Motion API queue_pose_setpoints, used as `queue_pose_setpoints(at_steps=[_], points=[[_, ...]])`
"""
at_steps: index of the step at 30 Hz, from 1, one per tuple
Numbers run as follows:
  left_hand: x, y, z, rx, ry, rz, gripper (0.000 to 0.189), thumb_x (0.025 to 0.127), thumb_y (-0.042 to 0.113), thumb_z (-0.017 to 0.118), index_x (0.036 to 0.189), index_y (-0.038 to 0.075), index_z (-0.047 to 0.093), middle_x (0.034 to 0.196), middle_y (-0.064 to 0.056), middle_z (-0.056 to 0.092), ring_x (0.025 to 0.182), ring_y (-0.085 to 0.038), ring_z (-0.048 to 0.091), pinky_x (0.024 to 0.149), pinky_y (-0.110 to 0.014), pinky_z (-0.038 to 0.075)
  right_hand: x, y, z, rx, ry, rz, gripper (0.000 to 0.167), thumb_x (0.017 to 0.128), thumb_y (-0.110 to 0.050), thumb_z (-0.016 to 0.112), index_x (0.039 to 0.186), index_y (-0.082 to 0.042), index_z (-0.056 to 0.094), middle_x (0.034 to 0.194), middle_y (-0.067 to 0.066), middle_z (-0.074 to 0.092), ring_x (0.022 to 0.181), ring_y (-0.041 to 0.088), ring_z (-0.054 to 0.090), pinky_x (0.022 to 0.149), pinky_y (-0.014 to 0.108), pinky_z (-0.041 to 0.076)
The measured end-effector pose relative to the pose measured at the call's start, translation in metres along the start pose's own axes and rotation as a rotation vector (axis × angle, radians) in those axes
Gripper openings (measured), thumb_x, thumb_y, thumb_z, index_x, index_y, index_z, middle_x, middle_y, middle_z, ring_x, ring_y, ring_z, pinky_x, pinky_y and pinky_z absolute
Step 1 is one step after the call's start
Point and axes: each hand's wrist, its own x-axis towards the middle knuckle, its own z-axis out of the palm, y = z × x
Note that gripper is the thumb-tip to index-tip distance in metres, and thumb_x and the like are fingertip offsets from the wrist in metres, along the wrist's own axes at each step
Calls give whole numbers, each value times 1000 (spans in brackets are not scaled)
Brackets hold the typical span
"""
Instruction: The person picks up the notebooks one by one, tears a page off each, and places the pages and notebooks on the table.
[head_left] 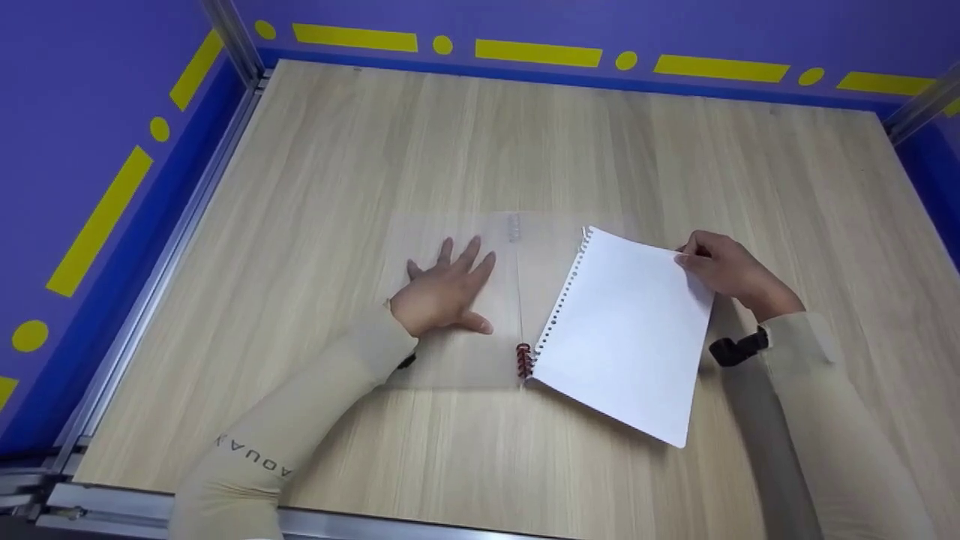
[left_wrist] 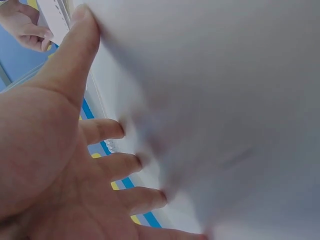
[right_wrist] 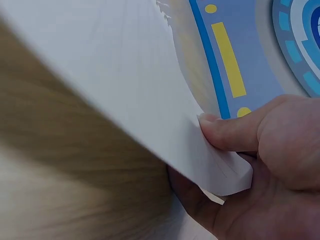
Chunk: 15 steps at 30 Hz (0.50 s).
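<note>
White punched paper (head_left: 622,330) stands at a slant over the right half of an opened clear binder cover (head_left: 465,367). My right hand (head_left: 724,270) pinches the paper's upper right corner between thumb and fingers; in the right wrist view the paper (right_wrist: 120,85) bends at that corner. Along the spine, a reddish-brown ring coil (head_left: 523,361) sits at the near end, by the paper's lower holes. A clear coil (head_left: 514,227) is at the far end. My left hand (head_left: 442,296) rests with fingers spread on the cover's left half, and its fingertips touch the sheet in the left wrist view.
The binder lies on a wood-grain table (head_left: 337,150). Blue-purple panels with yellow marks (head_left: 536,52) stand along its back and left sides. A metal rail (head_left: 360,525) runs along the near edge. A black strap device (head_left: 739,349) is on the right wrist.
</note>
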Motion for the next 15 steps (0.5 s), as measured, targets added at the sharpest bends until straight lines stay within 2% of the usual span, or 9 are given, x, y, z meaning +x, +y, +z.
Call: queue_pose_setpoints(at_steps=[4, 8, 11, 15], points=[[1, 0, 0, 1, -11, -6, 106, 78, 59, 68, 157, 19, 11, 164, -10, -3, 147, -48, 2, 94, -82, 24, -1, 1, -2, 16, -13, -8, 26, 101, -20, 49, 89, 3, 45, 127, 22, 55, 110, 29, 46, 86, 34, 35], [0, -2, -2, 0, -20, -2, 106, 77, 57, 70, 157, 20, 11, 164, -8, -3, 148, -46, 1, 96, -81, 23, -3, 9, -12, -31, 17, 22, 27, 103, -21, 46, 90, 2, 44, 128, 24, 55, 99, 26, 47, 78, 31, 36], [-3, -4, -2, -5, -17, 11, 106, 76, 56, 72, 157, 21, 13, 165, -8, -1, 148, -46, 2, 96, -81, 23, -7, 22, -23, -73, 42, 78, 26, 103, -24, 44, 92, 0, 43, 120, 20, 55, 86, 21, 42, 69, 28, 35], [-3, -7, -1, -7, -15, 17, 106, 75, 56, 72, 157, 21, 14, 165, -8, -1, 148, -46, 2, 96, -81, 23, -11, 34, -29, -77, 47, 109, 26, 102, -26, 46, 96, -1, 46, 104, 9, 51, 83, 19, 40, 66, 28, 35]])
